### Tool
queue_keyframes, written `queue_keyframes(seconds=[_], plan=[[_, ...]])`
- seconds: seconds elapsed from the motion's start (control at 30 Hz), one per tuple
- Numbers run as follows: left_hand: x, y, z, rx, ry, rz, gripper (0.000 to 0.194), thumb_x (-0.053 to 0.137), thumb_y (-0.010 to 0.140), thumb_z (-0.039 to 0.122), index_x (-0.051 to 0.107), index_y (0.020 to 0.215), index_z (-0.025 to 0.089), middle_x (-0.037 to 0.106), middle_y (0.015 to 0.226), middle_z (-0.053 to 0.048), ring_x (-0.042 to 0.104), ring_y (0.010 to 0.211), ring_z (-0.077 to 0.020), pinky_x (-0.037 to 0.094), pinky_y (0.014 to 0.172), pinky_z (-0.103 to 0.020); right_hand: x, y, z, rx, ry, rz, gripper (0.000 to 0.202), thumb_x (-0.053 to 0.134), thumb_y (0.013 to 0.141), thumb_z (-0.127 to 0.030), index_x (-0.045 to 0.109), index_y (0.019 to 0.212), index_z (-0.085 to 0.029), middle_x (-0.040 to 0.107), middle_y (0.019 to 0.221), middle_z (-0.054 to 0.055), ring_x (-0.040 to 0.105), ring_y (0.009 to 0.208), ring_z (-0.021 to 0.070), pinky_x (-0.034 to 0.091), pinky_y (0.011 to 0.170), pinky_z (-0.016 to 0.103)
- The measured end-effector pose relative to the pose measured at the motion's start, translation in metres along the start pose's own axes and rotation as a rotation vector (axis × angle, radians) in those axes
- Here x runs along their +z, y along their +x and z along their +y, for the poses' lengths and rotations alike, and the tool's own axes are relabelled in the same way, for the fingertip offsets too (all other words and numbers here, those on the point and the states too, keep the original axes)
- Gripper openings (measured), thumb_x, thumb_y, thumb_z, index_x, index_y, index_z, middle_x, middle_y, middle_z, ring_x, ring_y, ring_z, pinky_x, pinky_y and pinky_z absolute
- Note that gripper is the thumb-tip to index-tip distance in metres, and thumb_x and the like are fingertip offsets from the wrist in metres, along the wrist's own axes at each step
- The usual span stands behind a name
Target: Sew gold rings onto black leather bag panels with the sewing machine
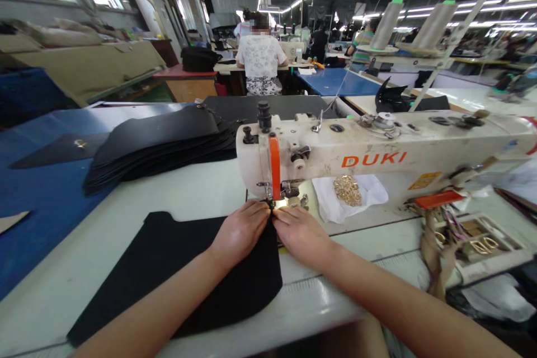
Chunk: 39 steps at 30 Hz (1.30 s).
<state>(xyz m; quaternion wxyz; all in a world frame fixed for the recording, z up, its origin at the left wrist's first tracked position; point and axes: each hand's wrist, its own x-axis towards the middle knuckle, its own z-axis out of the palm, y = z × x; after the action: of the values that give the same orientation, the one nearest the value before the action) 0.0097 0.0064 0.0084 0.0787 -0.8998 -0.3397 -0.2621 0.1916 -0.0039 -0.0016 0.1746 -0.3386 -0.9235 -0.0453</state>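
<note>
A flat black panel (197, 257), its surface like fabric or leather, lies on the bed of a white sewing machine (319, 151). Its upper right edge reaches under the needle area, beside the orange guard (274, 165). My left hand (245, 229) rests on this panel, fingers together and tips gripping its edge at the needle. From the other side, my right hand (300, 232) has its thumb and fingers pinched close to the same spot. Whatever small thing lies between those right fingertips is hidden. Both hands nearly touch in front of the presser foot.
Stacked black panels (159, 134) lie behind on the left. Gold rings (347, 190) sit on white plastic under the machine arm. A parts tray (482, 246) with straps and buckles is at right. Thread cones (388, 25) stand behind; a person (260, 59) sits ahead.
</note>
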Motion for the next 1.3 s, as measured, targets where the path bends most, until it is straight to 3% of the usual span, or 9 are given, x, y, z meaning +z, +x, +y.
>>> queue_keyframes(seconds=[0.83, 1.07, 1.3], plan=[[0.007, 0.002, -0.007, -0.026, -0.032, 0.014, 0.026, 0.04, 0.093, 0.017, 0.065, 0.088, 0.014, 0.07, 0.088, -0.01, 0.064, 0.084, -0.0209, 0.057, 0.078, -0.037, 0.002, 0.002, 0.001, 0.068, 0.008, 0.04, 0.011, 0.052, 0.087, -0.011, 0.063, 0.086, -0.012, 0.066, 0.094, 0.009, 0.058, 0.086, 0.0212, 0.043, 0.089, 0.034], [0.005, -0.002, -0.005, -0.022, -0.025, -0.016, 0.027, 0.039, 0.093, 0.015, 0.066, 0.095, 0.013, 0.07, 0.097, -0.012, 0.064, 0.092, -0.022, 0.056, 0.084, -0.04, -0.011, -0.009, -0.008, -0.012, 0.138, 0.025, 0.02, 0.058, 0.082, -0.018, 0.062, 0.1, -0.011, 0.064, 0.109, 0.011, 0.055, 0.106, 0.0232, 0.037, 0.101, 0.036], [0.004, -0.008, -0.004, -0.017, 0.014, -0.023, 0.028, 0.039, 0.093, 0.016, 0.065, 0.104, 0.013, 0.07, 0.103, -0.011, 0.064, 0.1, -0.0215, 0.055, 0.09, -0.04, -0.013, -0.011, -0.011, -0.036, 0.134, -0.018, 0.017, 0.055, 0.082, -0.016, 0.063, 0.098, -0.015, 0.066, 0.106, 0.009, 0.056, 0.106, 0.0205, 0.036, 0.102, 0.033]])
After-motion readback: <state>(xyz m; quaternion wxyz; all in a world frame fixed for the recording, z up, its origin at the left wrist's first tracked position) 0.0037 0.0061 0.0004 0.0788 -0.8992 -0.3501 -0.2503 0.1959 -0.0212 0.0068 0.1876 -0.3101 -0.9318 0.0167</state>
